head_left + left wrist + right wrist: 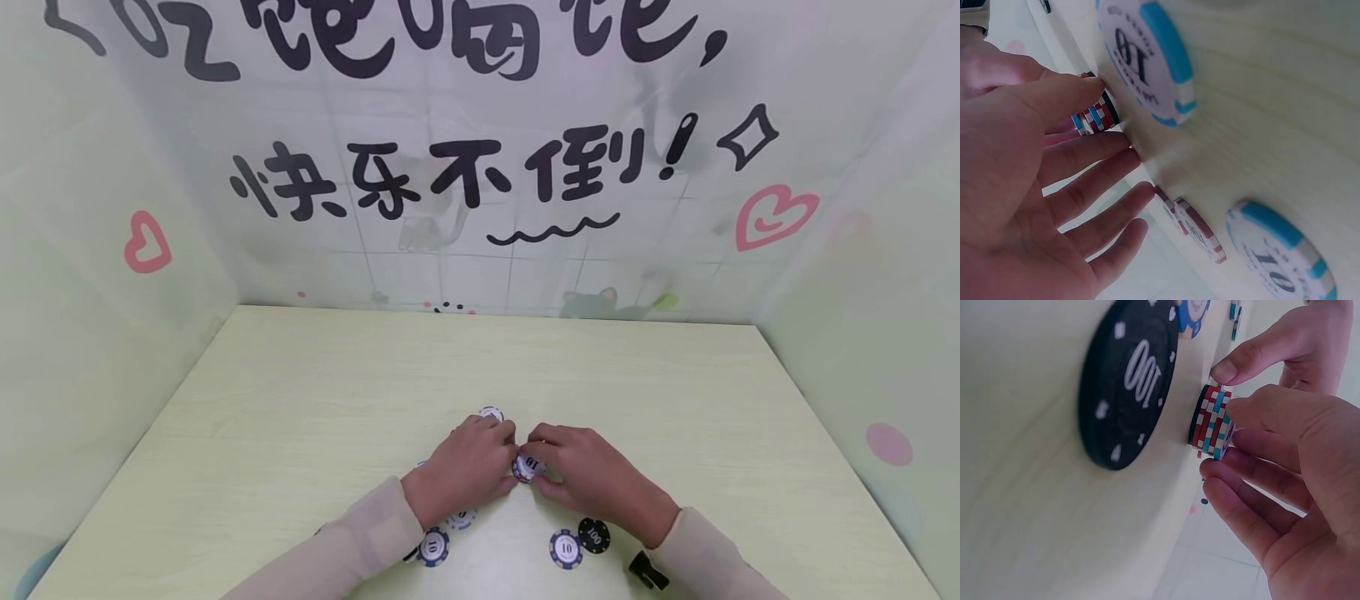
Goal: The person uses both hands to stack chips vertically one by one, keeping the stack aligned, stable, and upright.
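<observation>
The right hand (596,468) is pinching a short stack of chips (1211,422) between thumb and fingertips. The left hand (467,462) is meeting it from the other side, its fingers spreading loosely apart and its thumb tip lying against the stack's lower side; whether it is also gripping cannot be told. The stack is standing on the table (300,375) between the hands, its axis pointing straight up, its longer dimension running across the flat discs. A black chip is forming the base, red-and-white ones are lying above it, and a blue-edged face marked 10 is topping it, reading roughly upside down to the wearer. Farther out, a white-faced chip (491,412) is showing beyond the left knuckles. Nearer the wearer, a black 100 chip (594,536) is lying beside a blue-edged 10 chip (566,549), both face up.
</observation>
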Demonstrator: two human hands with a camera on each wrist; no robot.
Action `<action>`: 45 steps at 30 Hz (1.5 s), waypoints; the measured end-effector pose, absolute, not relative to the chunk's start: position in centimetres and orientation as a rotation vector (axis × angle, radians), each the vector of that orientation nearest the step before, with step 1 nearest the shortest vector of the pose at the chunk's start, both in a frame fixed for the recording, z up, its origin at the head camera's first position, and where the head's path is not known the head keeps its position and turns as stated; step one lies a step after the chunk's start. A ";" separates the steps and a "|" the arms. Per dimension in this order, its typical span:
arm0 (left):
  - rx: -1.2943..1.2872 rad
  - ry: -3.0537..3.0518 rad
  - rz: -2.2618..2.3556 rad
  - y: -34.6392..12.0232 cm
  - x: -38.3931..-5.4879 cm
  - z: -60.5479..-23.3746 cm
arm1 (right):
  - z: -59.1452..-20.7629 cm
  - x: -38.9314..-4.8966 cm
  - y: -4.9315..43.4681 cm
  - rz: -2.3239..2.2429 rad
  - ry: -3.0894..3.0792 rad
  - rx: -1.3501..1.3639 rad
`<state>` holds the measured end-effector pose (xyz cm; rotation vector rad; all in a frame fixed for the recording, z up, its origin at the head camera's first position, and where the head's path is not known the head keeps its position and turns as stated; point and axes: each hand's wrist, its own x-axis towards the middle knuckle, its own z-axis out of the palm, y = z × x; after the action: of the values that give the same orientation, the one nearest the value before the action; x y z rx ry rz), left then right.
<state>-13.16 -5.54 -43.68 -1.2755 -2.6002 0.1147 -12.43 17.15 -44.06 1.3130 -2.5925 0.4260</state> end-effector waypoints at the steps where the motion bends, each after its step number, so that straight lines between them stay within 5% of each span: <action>1: -1.275 -2.599 0.114 -5.5 -13.2 -43.7 | -44.1 -12.4 17.2 0.430 -2.586 1.316; 45: -1.274 -2.692 0.141 -5.4 -13.0 -43.5 | -43.0 -8.9 20.5 0.333 -2.795 1.080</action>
<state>-12.99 -5.38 -43.53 -1.2745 -2.6923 0.1408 -8.86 20.55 -42.97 1.0798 -2.7951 0.3326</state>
